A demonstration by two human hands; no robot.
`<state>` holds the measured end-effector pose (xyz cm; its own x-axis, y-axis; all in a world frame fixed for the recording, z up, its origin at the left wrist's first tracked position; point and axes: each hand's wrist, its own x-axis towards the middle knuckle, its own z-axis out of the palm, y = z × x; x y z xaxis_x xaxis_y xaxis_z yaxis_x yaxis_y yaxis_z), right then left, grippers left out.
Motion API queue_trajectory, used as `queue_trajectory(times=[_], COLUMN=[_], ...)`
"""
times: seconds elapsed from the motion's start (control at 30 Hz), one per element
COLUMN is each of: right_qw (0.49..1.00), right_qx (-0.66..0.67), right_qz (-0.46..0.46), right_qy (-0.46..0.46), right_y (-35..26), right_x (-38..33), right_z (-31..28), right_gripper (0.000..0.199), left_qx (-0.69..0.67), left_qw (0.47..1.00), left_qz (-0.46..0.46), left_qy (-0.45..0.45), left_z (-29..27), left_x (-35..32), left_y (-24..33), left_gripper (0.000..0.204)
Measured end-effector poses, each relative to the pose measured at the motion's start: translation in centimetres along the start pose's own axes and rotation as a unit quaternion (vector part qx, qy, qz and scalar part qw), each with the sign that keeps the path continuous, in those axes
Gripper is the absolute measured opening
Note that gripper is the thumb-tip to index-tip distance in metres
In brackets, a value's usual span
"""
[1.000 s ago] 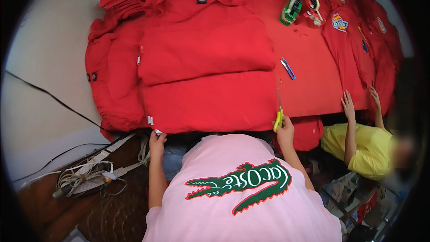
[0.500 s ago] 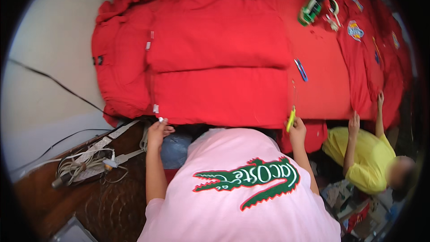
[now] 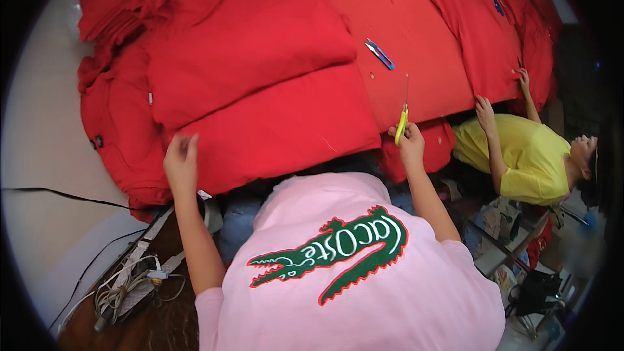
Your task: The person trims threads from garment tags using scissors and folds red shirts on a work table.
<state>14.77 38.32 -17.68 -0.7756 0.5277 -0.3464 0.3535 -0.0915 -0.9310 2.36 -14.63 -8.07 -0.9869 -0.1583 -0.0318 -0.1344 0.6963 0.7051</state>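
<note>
Folded red garment (image 3: pixel 273 127) lies at the near edge of the table, on top of a pile of red clothing (image 3: pixel 123 110). Left hand (image 3: pixel 181 161) rests flat on its lower left corner, fingers spread, gripping nothing. Right hand (image 3: pixel 411 145) is closed round a yellow-handled cutter (image 3: pixel 402 117), blade pointing up, just beside the garment's right edge. Blue snips (image 3: pixel 379 54) lie further back on the red cloth. A second person in a yellow shirt (image 3: pixel 520 156) touches cloth at the right.

The left hand (image 3: pixel 181 159) lies flat on a folded red garment (image 3: pixel 273 127); the right hand (image 3: pixel 409 143) grips yellow-handled snips (image 3: pixel 403 117), blade upward. Blue snips (image 3: pixel 379 54) lie beyond those fingers (image 3: pixel 398 135), well apart
</note>
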Motion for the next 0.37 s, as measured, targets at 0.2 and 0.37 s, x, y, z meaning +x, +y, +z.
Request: queue_trajectory(times=[0.2,0.37], right_qw=[0.996,0.997], right_qx=[-0.08,-0.074], right_qz=[-0.04,-0.002], right_qy=[-0.03,-0.018], right_y=[-1.3,-1.2], right_x=[-1.5,-4.0], right_z=[2.6,2.5], right_gripper=[0.023,0.026], left_qx=[0.084,0.276], left_qw=[0.961,0.931], left_qz=[0.257,0.128], left_qy=[-0.052,-0.203], left_z=[5.6,8.4], left_x=[17.8,25.1], left_y=[6.5,8.4], left_gripper=[0.045,0.089])
